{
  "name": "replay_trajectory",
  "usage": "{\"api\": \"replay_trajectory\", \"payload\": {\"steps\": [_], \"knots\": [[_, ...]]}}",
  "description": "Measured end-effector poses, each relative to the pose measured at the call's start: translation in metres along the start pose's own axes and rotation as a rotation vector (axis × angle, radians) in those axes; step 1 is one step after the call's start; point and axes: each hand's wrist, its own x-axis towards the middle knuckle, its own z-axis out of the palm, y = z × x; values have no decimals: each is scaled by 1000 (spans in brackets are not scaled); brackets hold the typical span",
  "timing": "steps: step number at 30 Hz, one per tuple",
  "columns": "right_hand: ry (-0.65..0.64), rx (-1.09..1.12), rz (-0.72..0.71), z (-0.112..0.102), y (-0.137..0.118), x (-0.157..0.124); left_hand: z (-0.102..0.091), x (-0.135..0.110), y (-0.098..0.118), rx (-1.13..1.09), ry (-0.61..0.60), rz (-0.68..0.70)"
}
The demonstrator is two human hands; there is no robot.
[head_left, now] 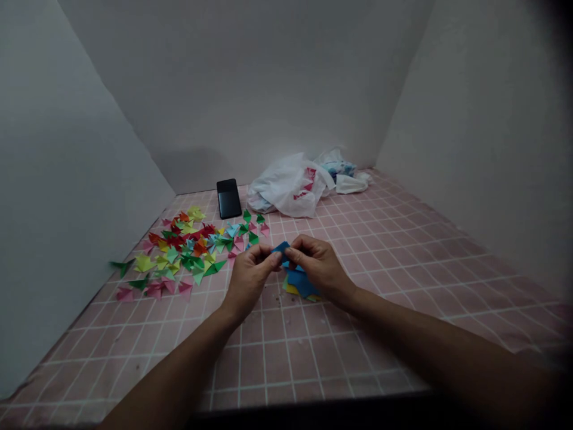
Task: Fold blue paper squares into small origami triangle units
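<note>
A small folded piece of blue paper (280,248) is pinched between my two hands, above the table. My left hand (249,276) grips its left edge between thumb and forefinger. On the opposite edge, my right hand (321,266) closes in the same way. Beneath and beside my right hand lies a stack of coloured paper sheets (302,283), with blue on top and yellow and green edges showing. Part of that stack is hidden by the hand. Left of my hands spreads a pile of folded paper cranes (192,261) in red, green, yellow, pink and light blue.
A black phone (229,200) leans by the back wall. To its right sits a crumpled white plastic bag (290,185) with red print, then a smaller blue-and-white package (340,164). A pink checked cloth (403,251) covers the table, and pale walls (268,77) enclose three sides.
</note>
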Motion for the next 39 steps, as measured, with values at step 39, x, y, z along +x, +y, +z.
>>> {"api": "replay_trajectory", "payload": {"steps": [39], "knots": [[-43, -14, 40, -3, -1, 4, -5, 9, -2, 37, -182, -124]]}}
